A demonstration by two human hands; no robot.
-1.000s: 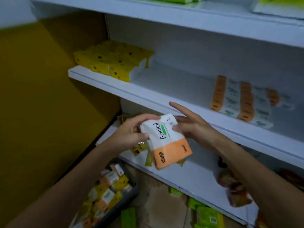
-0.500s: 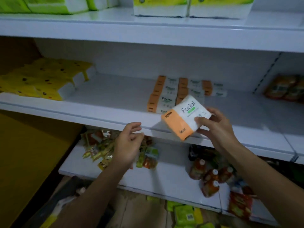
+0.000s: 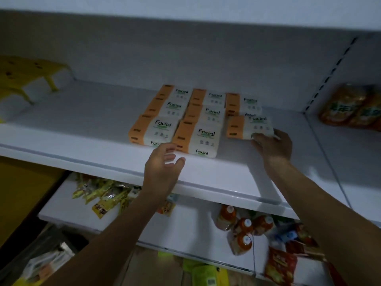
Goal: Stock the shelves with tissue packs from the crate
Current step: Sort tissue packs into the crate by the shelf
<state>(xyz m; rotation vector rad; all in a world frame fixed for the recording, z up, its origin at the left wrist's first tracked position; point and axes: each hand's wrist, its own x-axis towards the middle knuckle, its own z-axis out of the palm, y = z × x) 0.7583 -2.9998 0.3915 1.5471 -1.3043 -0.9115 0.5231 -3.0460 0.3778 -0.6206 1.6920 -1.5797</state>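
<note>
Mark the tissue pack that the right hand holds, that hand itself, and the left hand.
tissue pack (image 3: pixel 250 126): head view, middle of its top face.
right hand (image 3: pixel 274 146): head view, back of the hand.
left hand (image 3: pixel 162 165): head view, middle of the hand.

A single wide-angle camera, worn on the person's head, gives the only view. It faces the white shelving almost straight on and tilts somewhat down. It is close enough that the middle shelf (image 3: pixel 82 129) spans the whole width and its front edge bows. The underside of the upper shelf (image 3: pixel 185 19) runs along the top, and the lower shelf (image 3: pixel 195 228) and the floor (image 3: pixel 144 269) show at the bottom. Both forearms enter from the lower edge. The left hand (image 3: pixel 162 166) sits just left of centre, and the right hand (image 3: pixel 273 145), gripping a tissue pack (image 3: pixel 247 126), sits right of centre. A slotted upright (image 3: pixel 329 73) stands at the far right.
</note>
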